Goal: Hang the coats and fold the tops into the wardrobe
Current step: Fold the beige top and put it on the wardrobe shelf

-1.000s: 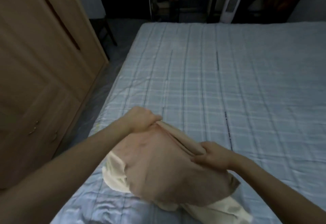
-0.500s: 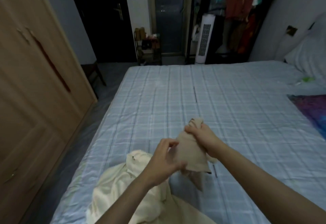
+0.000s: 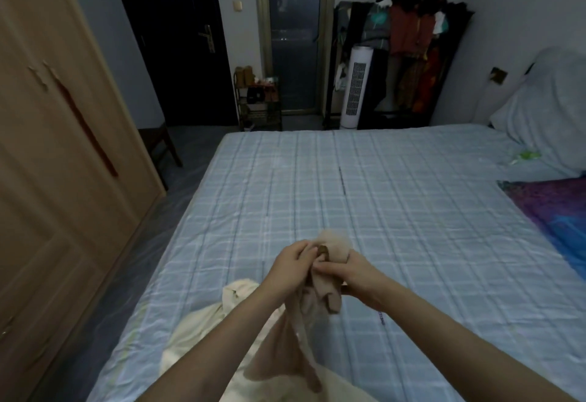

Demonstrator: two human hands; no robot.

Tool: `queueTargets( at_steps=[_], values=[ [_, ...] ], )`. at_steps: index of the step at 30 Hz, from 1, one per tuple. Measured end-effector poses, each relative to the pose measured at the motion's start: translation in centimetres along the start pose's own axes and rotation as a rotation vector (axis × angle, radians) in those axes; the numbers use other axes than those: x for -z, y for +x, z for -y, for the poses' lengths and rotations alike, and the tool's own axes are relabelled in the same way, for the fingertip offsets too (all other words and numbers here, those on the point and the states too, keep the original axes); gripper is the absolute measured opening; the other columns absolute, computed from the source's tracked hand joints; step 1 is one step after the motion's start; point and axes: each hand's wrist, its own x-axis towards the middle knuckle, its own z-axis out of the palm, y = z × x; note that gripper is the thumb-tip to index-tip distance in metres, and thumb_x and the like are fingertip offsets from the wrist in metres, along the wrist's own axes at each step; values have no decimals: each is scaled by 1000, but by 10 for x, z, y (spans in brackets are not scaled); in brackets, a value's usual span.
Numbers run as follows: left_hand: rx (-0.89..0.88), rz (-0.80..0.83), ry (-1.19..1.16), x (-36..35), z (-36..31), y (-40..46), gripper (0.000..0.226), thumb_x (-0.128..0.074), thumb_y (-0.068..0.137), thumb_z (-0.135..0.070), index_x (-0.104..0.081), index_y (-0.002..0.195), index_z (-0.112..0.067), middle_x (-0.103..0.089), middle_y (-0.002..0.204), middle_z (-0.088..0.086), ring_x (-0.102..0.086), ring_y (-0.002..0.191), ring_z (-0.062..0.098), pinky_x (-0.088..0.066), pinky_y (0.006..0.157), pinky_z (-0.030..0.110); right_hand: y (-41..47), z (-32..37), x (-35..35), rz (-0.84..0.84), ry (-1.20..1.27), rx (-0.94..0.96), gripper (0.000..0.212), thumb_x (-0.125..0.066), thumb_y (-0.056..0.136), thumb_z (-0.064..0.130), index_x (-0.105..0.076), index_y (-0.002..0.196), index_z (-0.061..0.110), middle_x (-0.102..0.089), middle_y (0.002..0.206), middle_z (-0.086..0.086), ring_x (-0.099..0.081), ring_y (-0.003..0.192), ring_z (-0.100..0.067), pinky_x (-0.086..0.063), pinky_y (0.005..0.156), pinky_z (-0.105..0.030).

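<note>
While both hands worked close together above the near part of the bed, a thin beige top (image 3: 320,287) was bunched between them, its upper end puffed out past the fingers and its lower end trailing down toward the near edge of the bed. The left hand (image 3: 293,263) had its fingers curled round the gathered fabric, pinching it from the left; the right hand (image 3: 347,270) pinched the same bunch from the right, thumb and fingers pressed onto the cloth. The two hands were almost touching. Below them a cream garment (image 3: 203,335) lay crumpled at the near left corner of the bed, partly hidden under the left forearm, and the hanging tail of the beige top drooped over it.

The bed (image 3: 364,198) was covered with a pale blue checked sheet, smooth across its middle. At its right edge lay a purple and blue patterned cloth (image 3: 555,211), and toward the far right corner sat a pale pillow (image 3: 545,110) with a small green item (image 3: 526,155) just beside it.

Along the left side of the room stood a light wooden wardrobe (image 3: 54,154), its doors closed, with a strip of grey floor between it and the bed. Beyond the foot of the bed were a dark door (image 3: 177,40), a narrow glass door (image 3: 293,34), a small shelf rack (image 3: 260,97), a white tower fan (image 3: 355,88) and an open rack crowded with hanging clothes (image 3: 412,40). The room was dim.
</note>
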Motion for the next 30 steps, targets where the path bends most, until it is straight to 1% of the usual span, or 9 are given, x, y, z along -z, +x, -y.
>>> queueTargets(
  at_steps=[5, 7, 10, 14, 17, 20, 25, 27, 30],
  values=[
    [-35, 46, 125, 36, -14, 3, 35, -65, 92, -36, -59, 65, -16, -51, 60, -7, -49, 60, 5, -38, 62, 25, -8, 1, 16, -89, -497, 157, 14, -63, 89, 16, -71, 91, 28, -73, 82, 11, -67, 83, -3, -49, 71, -19],
    [-67, 51, 180, 62, -21, 5, 41, -74, 80, -48, -58, 64, -13, -48, 58, -9, -47, 58, 3, -36, 58, 23, -11, 3, 31, -162, -688, 149, 14, -60, 86, 16, -70, 94, 23, -72, 90, 9, -65, 88, -9, -48, 74, -24],
    [-183, 128, 485, 105, -27, 10, 52, -73, 63, -62, -58, 69, -12, -52, 60, -8, -50, 60, 1, -36, 57, 18, -21, 10, 59, -239, -706, 124, 21, -55, 83, 32, -68, 88, 17, -71, 89, 4, -63, 88, -15, -45, 80, -30],
    [-301, 233, 906, 129, -20, 16, 37, -66, 84, -49, -47, 66, -23, -53, 61, -7, -51, 61, 3, -33, 55, 21, -32, 11, 81, -233, -896, 125, 17, -54, 89, 32, -58, 75, 25, -65, 76, 8, -61, 80, -15, -47, 74, -32],
    [-331, 205, 1067, 126, -17, 21, 45, -48, 90, -59, -44, 67, -21, -52, 62, -6, -49, 59, 6, -39, 57, 34, -36, 10, 88, -243, -1138, 121, 8, -46, 93, 35, -53, 94, 32, -67, 94, 5, -62, 91, -20, -50, 77, -40],
    [-324, 169, 1108, 131, -21, 25, 54, -35, 85, -73, -48, 67, -24, -51, 58, -10, -50, 59, 5, -45, 59, 35, -46, 18, 100, -279, -1184, 178, 26, -46, 96, 29, -40, 122, 30, -66, 101, 0, -62, 96, -24, -48, 79, -39],
    [-301, 173, 1194, 133, -26, 20, 49, -37, 88, -67, -46, 63, -26, -48, 58, -13, -49, 64, 8, -46, 62, 35, -65, 27, 111, -267, -1168, 390, 15, -51, 94, 30, -39, 99, 38, -60, 83, 14, -59, 75, -12, -48, 69, -36],
    [-285, 144, 1243, 131, -28, 15, 40, -39, 90, -55, -42, 63, -25, -46, 62, -12, -49, 69, 11, -45, 63, 34, -71, 30, 113, -237, -1142, 412, 5, -50, 96, 36, -46, 93, 36, -61, 80, 13, -58, 74, -6, -49, 69, -34],
    [-229, 61, 1247, 117, -35, 5, 24, -47, 88, -30, -42, 66, -22, -54, 72, -7, -58, 81, 20, -45, 68, 36, -82, 28, 102, -206, -1063, 378, 14, -49, 99, 35, -52, 86, 32, -61, 74, 8, -58, 72, -8, -45, 68, -28]
  ],
)
